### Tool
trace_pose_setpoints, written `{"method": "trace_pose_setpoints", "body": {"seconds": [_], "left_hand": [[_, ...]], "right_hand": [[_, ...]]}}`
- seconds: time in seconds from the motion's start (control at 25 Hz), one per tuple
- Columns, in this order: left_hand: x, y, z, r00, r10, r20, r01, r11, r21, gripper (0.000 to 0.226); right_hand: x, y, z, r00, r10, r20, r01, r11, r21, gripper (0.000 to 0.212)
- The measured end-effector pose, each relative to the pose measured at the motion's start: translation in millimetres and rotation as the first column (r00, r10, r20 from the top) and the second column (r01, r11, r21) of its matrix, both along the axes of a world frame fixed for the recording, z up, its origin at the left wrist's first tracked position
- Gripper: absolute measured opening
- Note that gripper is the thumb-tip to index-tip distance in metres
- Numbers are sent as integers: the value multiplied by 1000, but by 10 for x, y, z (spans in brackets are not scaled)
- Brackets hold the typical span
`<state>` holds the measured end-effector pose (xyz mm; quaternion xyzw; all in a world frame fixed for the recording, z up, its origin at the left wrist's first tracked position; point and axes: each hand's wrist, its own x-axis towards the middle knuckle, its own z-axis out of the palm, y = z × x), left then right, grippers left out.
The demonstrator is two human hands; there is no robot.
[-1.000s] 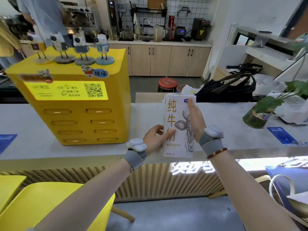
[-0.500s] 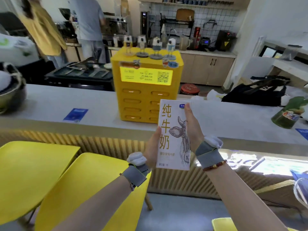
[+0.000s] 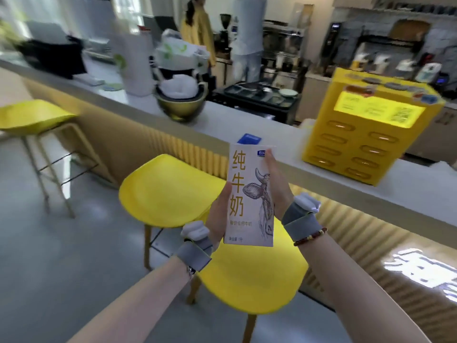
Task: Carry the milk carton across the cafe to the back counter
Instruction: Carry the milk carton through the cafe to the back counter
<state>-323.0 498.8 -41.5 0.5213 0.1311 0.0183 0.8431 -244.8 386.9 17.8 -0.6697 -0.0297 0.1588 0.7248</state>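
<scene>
I hold a tall white milk carton (image 3: 243, 194) with gold lettering and a cow drawing upright in front of me, above the yellow stools. My left hand (image 3: 218, 214) grips its left side from behind. My right hand (image 3: 277, 191) presses against its right side, fingers reaching up to the top corner. Both wrists wear grey bands. The back counter (image 3: 314, 78) with coffee machines lies far off at the upper right, behind the long white bar counter (image 3: 222, 115).
Three yellow stools (image 3: 168, 189) stand along the bar on my side. A yellow power-bank station (image 3: 371, 134), a gold bowl (image 3: 181, 105) and white bags sit on the bar. Two people (image 3: 247, 33) stand behind it near the machines. Grey floor opens to the left.
The carton has come off the bar counter and stays in both hands. The view has swung left and back, so the yellow station slid to the right and the stools came into view.
</scene>
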Motion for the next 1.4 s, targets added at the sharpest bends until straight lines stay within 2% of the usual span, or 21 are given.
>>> {"method": "trace_pose_setpoints", "body": {"seconds": [0.08, 0.12, 0.2, 0.24, 0.32, 0.4, 0.52, 0.64, 0.72, 0.88, 1.0, 1.08, 1.24, 1.4], "left_hand": [[-261, 372, 50, 997, 72, -24, -71, 997, 13, 71], [-404, 599, 22, 996, 91, -23, -92, 995, -37, 59], [-686, 1190, -110, 968, 244, -58, -250, 960, -126, 45], [-799, 1343, -84, 954, 290, -73, -297, 950, -99, 46], [-1044, 1678, -75, 914, 402, -59, -404, 915, -12, 60], [-1265, 2030, -88, 863, 502, -60, -504, 864, -18, 66], [-1528, 2580, -161, 788, 612, -69, -614, 789, -10, 62], [-1685, 3156, -230, 726, 684, -73, -685, 729, 8, 68], [-1710, 3637, -283, 695, 716, -65, -717, 697, 17, 77], [-1565, 4633, -319, 594, 802, -65, -804, 595, -10, 68], [-1451, 5257, -224, 566, 822, -63, -824, 567, -2, 76], [-1339, 5839, -177, 539, 841, -53, -840, 541, 36, 69], [-1237, 6557, -204, 534, 844, -54, -843, 536, 47, 59], [-1127, 7296, -271, 523, 848, -87, -850, 527, 29, 59]], "right_hand": [[-147, 502, -67, 992, 122, -7, -122, 992, 40, 87], [-237, 735, -64, 983, 184, -12, -184, 982, 45, 73], [-443, 1363, -76, 948, 317, -25, -316, 947, 51, 59], [-511, 1598, -88, 933, 358, -27, -357, 933, 46, 57], [-706, 2077, -69, 895, 446, -21, -445, 895, 30, 60], [-858, 2536, -92, 849, 528, -16, -527, 849, 22, 63], [-1043, 3276, -148, 795, 606, -2, -606, 795, 7, 59], [-1157, 4044, -217, 753, 657, -23, -658, 753, -28, 73], [-1200, 4551, -215, 713, 700, -42, -701, 713, -15, 78], [-1042, 5604, -225, 613, 788, -59, -785, 616, 64, 72], [-891, 6328, -193, 567, 822, -62, -816, 570, 92, 70], [-752, 7009, -216, 536, 843, -51, -839, 538, 84, 69], [-632, 7856, -284, 480, 875, -70, -873, 484, 58, 95], [-514, 8709, -431, 439, 892, -107, -894, 446, 43, 87]]}}
